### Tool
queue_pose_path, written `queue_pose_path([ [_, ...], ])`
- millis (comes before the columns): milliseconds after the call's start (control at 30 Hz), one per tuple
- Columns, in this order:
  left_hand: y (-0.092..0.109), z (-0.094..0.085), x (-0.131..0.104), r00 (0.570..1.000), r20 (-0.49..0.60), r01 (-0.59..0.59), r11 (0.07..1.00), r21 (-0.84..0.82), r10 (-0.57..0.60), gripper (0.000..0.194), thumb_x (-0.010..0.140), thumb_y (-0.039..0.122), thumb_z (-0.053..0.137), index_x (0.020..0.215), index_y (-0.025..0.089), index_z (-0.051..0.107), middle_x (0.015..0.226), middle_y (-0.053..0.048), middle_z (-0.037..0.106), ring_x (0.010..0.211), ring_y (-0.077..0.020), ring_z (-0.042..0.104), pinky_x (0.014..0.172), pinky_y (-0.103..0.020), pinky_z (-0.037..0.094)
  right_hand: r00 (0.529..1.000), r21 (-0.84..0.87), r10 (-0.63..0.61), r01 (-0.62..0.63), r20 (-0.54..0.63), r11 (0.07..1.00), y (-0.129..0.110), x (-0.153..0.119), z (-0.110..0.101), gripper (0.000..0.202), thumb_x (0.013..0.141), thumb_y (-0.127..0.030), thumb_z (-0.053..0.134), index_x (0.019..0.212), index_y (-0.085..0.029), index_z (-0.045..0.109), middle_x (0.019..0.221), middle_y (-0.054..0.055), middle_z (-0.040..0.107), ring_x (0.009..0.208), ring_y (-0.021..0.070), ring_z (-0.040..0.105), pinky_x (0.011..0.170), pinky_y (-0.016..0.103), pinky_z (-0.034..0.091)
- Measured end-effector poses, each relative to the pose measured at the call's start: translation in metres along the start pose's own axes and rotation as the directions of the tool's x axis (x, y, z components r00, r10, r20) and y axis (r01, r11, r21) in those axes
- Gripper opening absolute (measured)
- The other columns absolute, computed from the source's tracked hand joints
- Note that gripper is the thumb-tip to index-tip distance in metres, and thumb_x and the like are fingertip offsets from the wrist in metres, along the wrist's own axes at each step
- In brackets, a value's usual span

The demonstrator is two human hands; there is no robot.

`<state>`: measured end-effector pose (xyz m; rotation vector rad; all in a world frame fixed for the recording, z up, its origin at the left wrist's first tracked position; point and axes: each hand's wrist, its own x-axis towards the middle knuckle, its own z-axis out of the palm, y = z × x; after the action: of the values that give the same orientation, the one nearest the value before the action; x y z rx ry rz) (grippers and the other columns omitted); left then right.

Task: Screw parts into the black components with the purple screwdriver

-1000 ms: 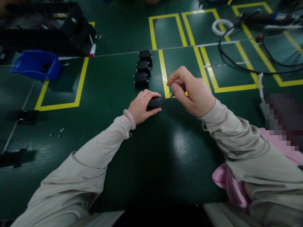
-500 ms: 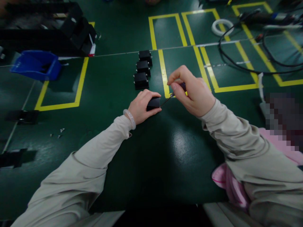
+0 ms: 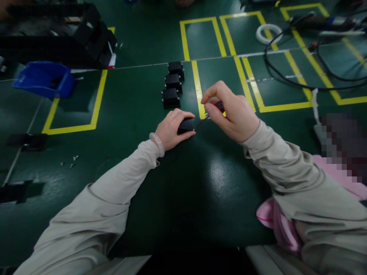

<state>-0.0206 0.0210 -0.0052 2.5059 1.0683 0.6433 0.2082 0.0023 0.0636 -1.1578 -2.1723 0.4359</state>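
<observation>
Near the middle of the green table, my left hand (image 3: 171,129) grips a small black box (image 3: 186,126) between thumb and fingers. My right hand (image 3: 232,110) is wrapped round the dark handle of a screwdriver (image 3: 220,106). Its thin shaft slants down to the left and its tip meets the right end of the box, close to my left fingertips. Beyond my left hand stand three similar black boxes in a row, the nearest one (image 3: 171,97) with small bright screws on its sides.
A blue bin (image 3: 44,79) and black racks (image 3: 91,38) are at the left. Small screws (image 3: 72,165) and black parts (image 3: 27,141) lie nearer. White tape (image 3: 268,34), a black cable (image 3: 282,72) and pink cloth (image 3: 275,217) are at the right.
The fingers and thumb of my right hand have shifted slightly around the screwdriver handle. My left hand and the box have stayed in place.
</observation>
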Motion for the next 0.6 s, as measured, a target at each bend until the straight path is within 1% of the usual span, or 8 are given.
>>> queue_pose_path([
  [133, -0.0003, 0.0004, 0.0003, 1.0, -0.004, -0.007, 1.0, -0.003, 0.007, 0.043, 0.091, 0.037, 0.07, 0.127, 0.017, 0.058, 0.121, -0.01, 0.063, 0.112, -0.0266, 0.059, 0.1, -0.041, 0.047, 1.0, -0.026, -0.001, 0.002, 0.012, 1.0, 0.0009, -0.0002, 0.0001, 0.024, 0.099, -0.035, 0.043, 0.102, -0.018, 0.06, 0.078, 0.002, 0.063, 0.069, 0.0169, 0.065, 0.069, 0.029, 0.045],
  [300, 0.0002, 0.0009, 0.0002, 1.0, -0.005, 0.001, 1.0, -0.001, -0.001, 0.042, 0.091, 0.037, 0.069, 0.126, 0.016, 0.058, 0.121, -0.01, 0.063, 0.112, -0.0268, 0.059, 0.101, -0.041, 0.047, 1.0, -0.038, -0.02, 0.019, -0.009, 0.999, 0.0024, -0.0007, 0.0012, 0.026, 0.097, -0.029, 0.043, 0.112, -0.016, 0.059, 0.082, 0.004, 0.064, 0.067, 0.0161, 0.063, 0.068, 0.029, 0.045],
  [467, 0.0003, 0.0008, 0.0, 1.0, -0.005, 0.005, 1.0, -0.004, -0.005, 0.042, 0.091, 0.037, 0.069, 0.126, 0.017, 0.058, 0.121, -0.01, 0.063, 0.112, -0.0267, 0.059, 0.101, -0.042, 0.047, 1.0, -0.028, -0.028, 0.028, 0.005, 0.999, 0.0039, -0.0001, 0.0007, 0.023, 0.1, -0.036, 0.045, 0.103, -0.019, 0.06, 0.077, 0.001, 0.063, 0.067, 0.0152, 0.064, 0.068, 0.028, 0.045],
  [600, -0.0003, 0.0004, 0.0, 1.0, -0.003, 0.0, 1.0, -0.008, 0.0, 0.042, 0.091, 0.037, 0.069, 0.127, 0.017, 0.058, 0.121, -0.01, 0.063, 0.113, -0.0269, 0.059, 0.101, -0.042, 0.047, 1.0, -0.045, -0.026, 0.026, -0.009, 0.999, 0.0038, -0.0002, 0.0008, 0.018, 0.099, -0.03, 0.046, 0.105, -0.019, 0.059, 0.078, 0.001, 0.063, 0.068, 0.0152, 0.064, 0.068, 0.028, 0.045],
])
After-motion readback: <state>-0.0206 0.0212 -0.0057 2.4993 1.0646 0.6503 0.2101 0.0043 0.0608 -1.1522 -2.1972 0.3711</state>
